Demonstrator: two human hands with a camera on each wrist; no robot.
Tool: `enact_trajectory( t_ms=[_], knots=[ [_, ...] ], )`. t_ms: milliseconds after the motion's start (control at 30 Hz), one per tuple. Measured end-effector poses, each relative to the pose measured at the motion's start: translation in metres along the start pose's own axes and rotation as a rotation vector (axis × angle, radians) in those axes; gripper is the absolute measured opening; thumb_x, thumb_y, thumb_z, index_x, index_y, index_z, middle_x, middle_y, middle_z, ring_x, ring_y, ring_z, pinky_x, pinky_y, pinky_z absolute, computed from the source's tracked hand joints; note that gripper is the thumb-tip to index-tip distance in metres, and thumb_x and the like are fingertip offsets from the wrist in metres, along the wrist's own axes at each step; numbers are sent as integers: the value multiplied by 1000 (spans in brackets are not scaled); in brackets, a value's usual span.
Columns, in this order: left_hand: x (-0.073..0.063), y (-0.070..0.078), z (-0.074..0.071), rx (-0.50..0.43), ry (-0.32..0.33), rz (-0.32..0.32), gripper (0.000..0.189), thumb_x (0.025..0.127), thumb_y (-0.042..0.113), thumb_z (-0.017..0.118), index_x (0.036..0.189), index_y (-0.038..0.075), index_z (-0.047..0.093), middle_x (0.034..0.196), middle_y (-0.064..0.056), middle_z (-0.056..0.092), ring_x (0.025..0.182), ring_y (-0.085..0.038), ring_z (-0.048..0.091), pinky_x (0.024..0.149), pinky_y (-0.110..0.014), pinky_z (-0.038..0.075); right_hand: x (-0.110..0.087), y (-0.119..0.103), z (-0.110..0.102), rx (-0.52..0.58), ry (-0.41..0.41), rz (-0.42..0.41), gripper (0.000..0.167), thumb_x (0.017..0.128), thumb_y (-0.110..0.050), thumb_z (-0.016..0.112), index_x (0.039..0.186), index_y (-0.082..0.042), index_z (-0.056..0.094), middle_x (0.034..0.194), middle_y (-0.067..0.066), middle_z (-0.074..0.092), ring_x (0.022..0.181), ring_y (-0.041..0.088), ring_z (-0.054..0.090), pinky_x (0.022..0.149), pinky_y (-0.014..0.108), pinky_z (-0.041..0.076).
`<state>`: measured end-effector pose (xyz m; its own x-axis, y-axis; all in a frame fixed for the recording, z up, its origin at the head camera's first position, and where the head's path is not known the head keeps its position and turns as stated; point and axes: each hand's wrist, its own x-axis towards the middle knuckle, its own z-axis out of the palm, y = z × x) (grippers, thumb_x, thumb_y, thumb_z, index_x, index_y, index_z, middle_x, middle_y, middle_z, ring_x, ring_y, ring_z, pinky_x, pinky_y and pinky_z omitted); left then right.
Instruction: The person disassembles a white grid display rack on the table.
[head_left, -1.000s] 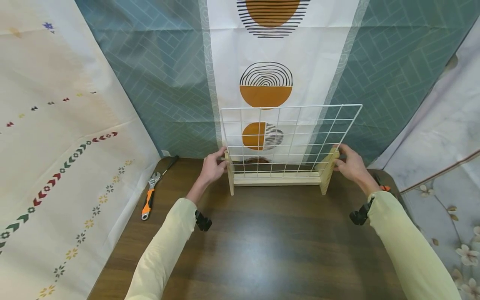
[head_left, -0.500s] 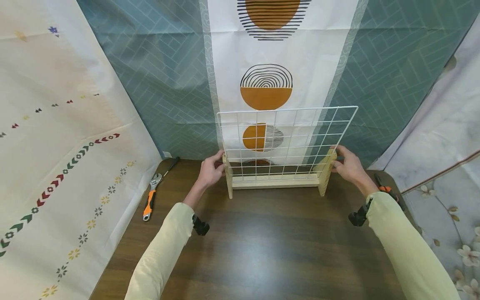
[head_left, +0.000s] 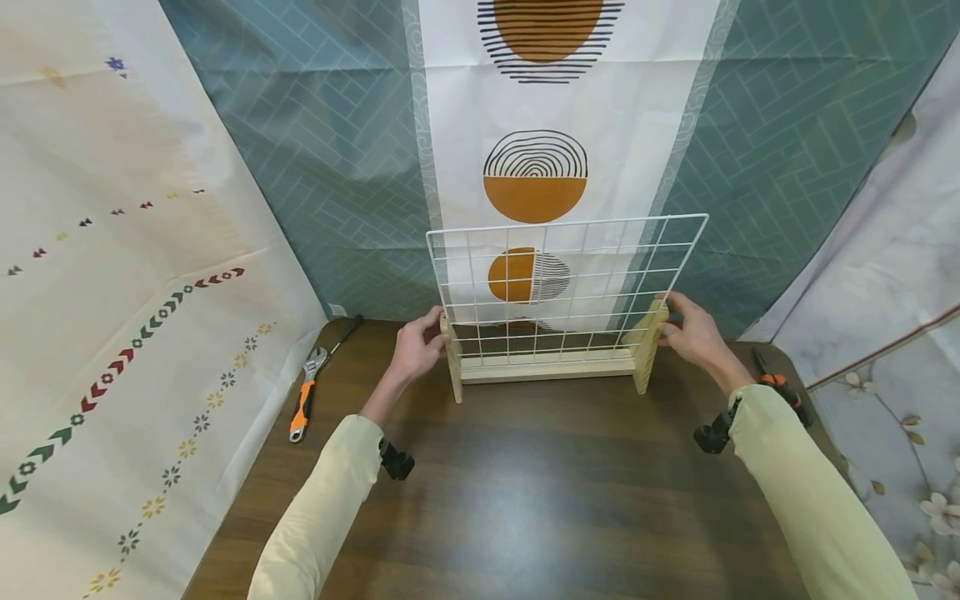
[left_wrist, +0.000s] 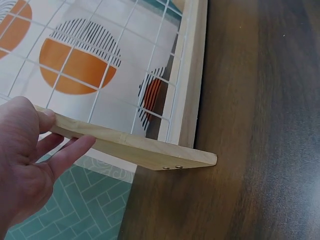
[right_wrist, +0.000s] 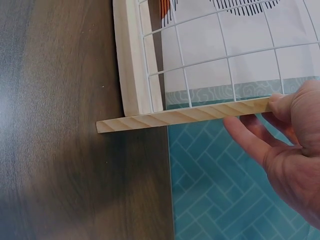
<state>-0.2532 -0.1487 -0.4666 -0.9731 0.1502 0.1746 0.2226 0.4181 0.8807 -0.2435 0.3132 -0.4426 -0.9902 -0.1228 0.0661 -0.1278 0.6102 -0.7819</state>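
Note:
A white wire grid (head_left: 570, 279) rises from a pale wooden stand with a crossbar (head_left: 547, 369) low between two side boards. My left hand (head_left: 416, 348) pinches the upper part of the left side board (left_wrist: 145, 147), thumb over the edge and fingers against its outer face. Two small metal fastener heads (left_wrist: 172, 167) show low on that board. On the other side, my right hand (head_left: 693, 329) holds the right side board (right_wrist: 185, 116) near its top, thumb on the edge and fingers beneath. The stand is on the dark wooden table (head_left: 525, 483).
An adjustable wrench (head_left: 303, 396) with an orange and black handle lies at the left, beside a thin dark-handled tool (head_left: 348, 329). A black and orange tool (head_left: 776, 382) sits at the right edge, partly behind the right forearm. Patterned cloth (head_left: 352, 167) hangs behind the table.
The stand has shifted a little left, its left end coming slightly nearer, and the grid's top edge now slants down to the left. Both hands keep their hold.

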Motion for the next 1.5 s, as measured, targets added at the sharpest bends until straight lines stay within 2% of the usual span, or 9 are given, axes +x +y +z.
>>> enact_trajectory(
  t_ms=[100, 267, 367, 667, 1000, 1233, 1500],
  knots=[
    [-3, -1, -1, 9, 8, 5, 44, 95, -6, 62, 138, 3, 58, 120, -21, 64, 102, -32, 68, 71, -42, 63, 0, -1, 2, 4, -5, -1, 52, 98, 10, 49, 148, 7, 33, 134, 36, 43, 113, 54, 56, 83, 51, 59],
    [-11, -2, -3, 27, 19, 16, 43, 94, -5, 63, 136, 4, 60, 116, -20, 65, 97, -32, 69, 66, -32, 63, -1, -1, 5, 20, -18, -3, 52, 98, 11, 47, 148, 7, 33, 134, 36, 42, 114, 54, 55, 83, 52, 58],
    [-15, -3, -4, 22, 21, 16, 44, 94, -6, 63, 137, 4, 59, 116, -20, 65, 97, -32, 69, 67, -30, 63, -1, -1, 6, 25, -26, -1, 52, 99, 11, 47, 148, 7, 32, 135, 36, 42, 115, 54, 54, 83, 51, 58],
    [-24, -6, -7, 26, 43, 23, 45, 93, -8, 63, 136, 3, 60, 112, -22, 64, 93, -33, 69, 66, -29, 62, 0, -2, 10, 22, -50, 16, 52, 99, 9, 46, 149, 6, 31, 136, 35, 41, 116, 53, 54, 83, 49, 59],
    [-20, 0, -16, 33, 58, 39, 46, 93, -7, 64, 138, 3, 58, 113, -21, 63, 93, -33, 69, 65, -27, 62, 7, -14, 7, 2, -53, 23, 54, 101, 8, 45, 152, 3, 29, 139, 34, 39, 120, 52, 51, 89, 56, 55],
    [-28, -3, -18, 40, 64, 23, 45, 93, -6, 64, 136, 2, 59, 111, -22, 63, 94, -33, 69, 66, -26, 62, 7, -13, 14, 10, -58, 13, 53, 100, 9, 46, 151, 4, 30, 137, 34, 40, 118, 52, 52, 87, 55, 56],
    [-36, -7, -21, 8, 72, 22, 45, 92, -9, 64, 136, 0, 58, 113, -24, 62, 96, -36, 68, 67, -32, 63, 7, -13, 19, 27, -59, 1, 52, 99, 9, 45, 150, 5, 31, 140, 35, 39, 119, 53, 52, 88, 56, 55]
  ],
)
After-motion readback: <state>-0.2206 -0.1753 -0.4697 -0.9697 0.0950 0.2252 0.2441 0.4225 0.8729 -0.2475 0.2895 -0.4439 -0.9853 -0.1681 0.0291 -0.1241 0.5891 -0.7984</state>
